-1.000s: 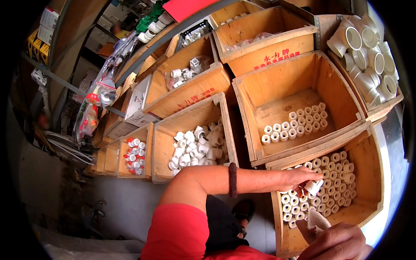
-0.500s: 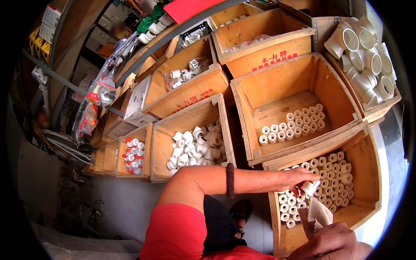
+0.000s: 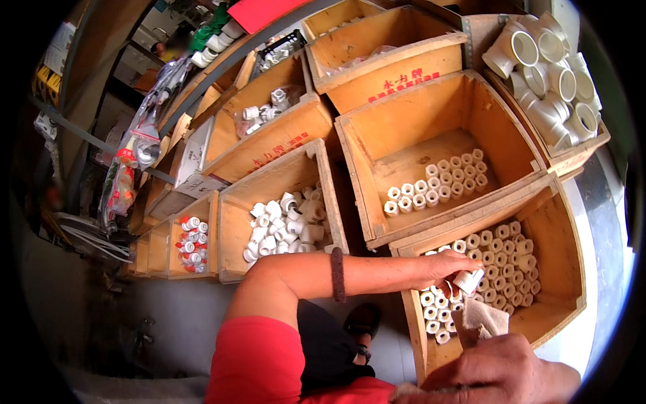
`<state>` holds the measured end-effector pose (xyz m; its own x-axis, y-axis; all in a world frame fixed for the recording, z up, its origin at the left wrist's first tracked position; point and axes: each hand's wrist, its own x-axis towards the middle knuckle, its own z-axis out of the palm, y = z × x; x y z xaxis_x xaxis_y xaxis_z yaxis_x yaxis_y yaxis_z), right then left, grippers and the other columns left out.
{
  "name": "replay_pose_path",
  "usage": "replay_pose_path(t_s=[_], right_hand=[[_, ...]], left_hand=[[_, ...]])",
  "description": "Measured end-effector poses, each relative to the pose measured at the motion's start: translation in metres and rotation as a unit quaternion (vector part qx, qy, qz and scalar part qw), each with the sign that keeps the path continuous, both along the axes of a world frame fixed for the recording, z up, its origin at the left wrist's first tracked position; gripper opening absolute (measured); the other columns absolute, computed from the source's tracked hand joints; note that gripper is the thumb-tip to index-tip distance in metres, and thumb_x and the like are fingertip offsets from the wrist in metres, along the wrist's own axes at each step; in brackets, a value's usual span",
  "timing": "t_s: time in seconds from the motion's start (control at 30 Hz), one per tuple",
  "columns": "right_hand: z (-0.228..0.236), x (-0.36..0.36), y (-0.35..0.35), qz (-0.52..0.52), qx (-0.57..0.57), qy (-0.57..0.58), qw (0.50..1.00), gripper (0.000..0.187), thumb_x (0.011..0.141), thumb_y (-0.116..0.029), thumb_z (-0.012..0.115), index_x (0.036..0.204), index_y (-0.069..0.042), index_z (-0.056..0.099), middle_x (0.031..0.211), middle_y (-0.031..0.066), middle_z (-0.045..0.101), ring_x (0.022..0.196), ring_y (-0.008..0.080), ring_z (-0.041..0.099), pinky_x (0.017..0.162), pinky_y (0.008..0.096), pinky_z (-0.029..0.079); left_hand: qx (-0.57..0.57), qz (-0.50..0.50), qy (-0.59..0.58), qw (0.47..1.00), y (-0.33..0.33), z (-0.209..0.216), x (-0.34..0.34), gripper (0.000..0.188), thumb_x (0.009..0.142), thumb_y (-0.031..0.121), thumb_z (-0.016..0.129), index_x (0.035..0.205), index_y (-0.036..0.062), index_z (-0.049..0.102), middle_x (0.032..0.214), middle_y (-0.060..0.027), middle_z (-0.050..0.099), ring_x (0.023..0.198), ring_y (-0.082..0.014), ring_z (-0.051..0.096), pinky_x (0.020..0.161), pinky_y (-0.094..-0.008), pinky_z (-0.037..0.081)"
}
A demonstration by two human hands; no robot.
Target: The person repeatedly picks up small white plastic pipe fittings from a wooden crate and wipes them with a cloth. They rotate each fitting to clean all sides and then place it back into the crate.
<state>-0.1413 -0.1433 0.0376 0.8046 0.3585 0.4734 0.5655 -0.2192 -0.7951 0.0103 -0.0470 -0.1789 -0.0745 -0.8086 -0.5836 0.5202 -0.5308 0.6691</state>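
White pipe fitting (image 3: pixel 468 280) sits at four o'clock in the head view, pinched in the grip of the left hand (image 3: pixel 442 268), above the wooden box (image 3: pixel 565 269) of upright fittings (image 3: pixel 499 258). Between four and five o'clock, the right hand (image 3: pixel 494 369) has its grip pressed together on a brown cloth (image 3: pixel 486 317), close by the white pipe fitting; whether they touch, I cannot tell. A loosened left pinch could drop the piece and topple upright ones; a snagging cloth might twist it free.

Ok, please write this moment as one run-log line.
left hand: holds white fitting | right hand: holds beige cloth | nearby: wooden box with hex-ended fittings
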Motion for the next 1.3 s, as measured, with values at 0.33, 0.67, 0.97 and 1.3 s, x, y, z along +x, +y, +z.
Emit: replay_pose_path(t_s=[0.33, 0.67, 0.97, 1.3], right_hand=[[-0.048, 0.003, -0.019, -0.004, 0.162, 0.123, 0.979, 0.026, 0.094, -0.013, 0.067, 0.114, 0.004, 0.07, 0.092, 0.0147, 0.069, 0.078, 0.0257, 0.07, 0.069, 0.0324, 0.056], [-0.061, 0.007, 0.018, -0.149, 0.226, -0.08, 0.959, 0.028, 0.093, -0.023, 0.066, 0.105, 0.002, 0.07, 0.095, 0.0139, 0.068, 0.082, 0.0246, 0.066, 0.069, 0.0304, 0.053], [-0.052, -0.016, 0.0, -0.095, 0.23, 0.03, 0.968, 0.029, 0.092, -0.023, 0.068, 0.109, 0.001, 0.068, 0.099, 0.0126, 0.068, 0.087, 0.0227, 0.067, 0.074, 0.0303, 0.054], [-0.04, -0.036, -0.022, -0.039, 0.247, 0.07, 0.966, 0.032, 0.092, -0.023, 0.07, 0.113, 0.0, 0.065, 0.103, 0.0112, 0.069, 0.093, 0.0206, 0.067, 0.079, 0.0301, 0.054]], left_hand=[[-0.003, 0.042, 0.016, 0.999, 0.009, 0.003, 0.008, 0.042, 0.099, 0.037, 0.055, 0.127, 0.0065, 0.058, 0.094, -0.0097, 0.069, 0.07, -0.0156, 0.066, 0.053, -0.0297, 0.056], [0.008, 0.021, 0.017, 1.0, 0.004, 0.018, 0.002, 0.047, 0.1, 0.041, 0.055, 0.127, 0.0017, 0.058, 0.098, -0.0133, 0.068, 0.069, -0.0143, 0.064, 0.057, -0.0268, 0.053], [-0.005, 0.006, 0.027, 1.0, 0.0, 0.016, 0.001, 0.043, 0.099, 0.042, 0.056, 0.121, 0.0054, 0.06, 0.095, -0.0084, 0.069, 0.068, -0.0131, 0.065, 0.054, -0.0246, 0.052], [-0.017, -0.006, 0.028, 0.999, 0.003, 0.012, 0.004, 0.047, 0.101, 0.04, 0.052, 0.128, 0.0017, 0.056, 0.098, -0.0104, 0.068, 0.073, -0.0151, 0.065, 0.059, -0.0253, 0.053]])
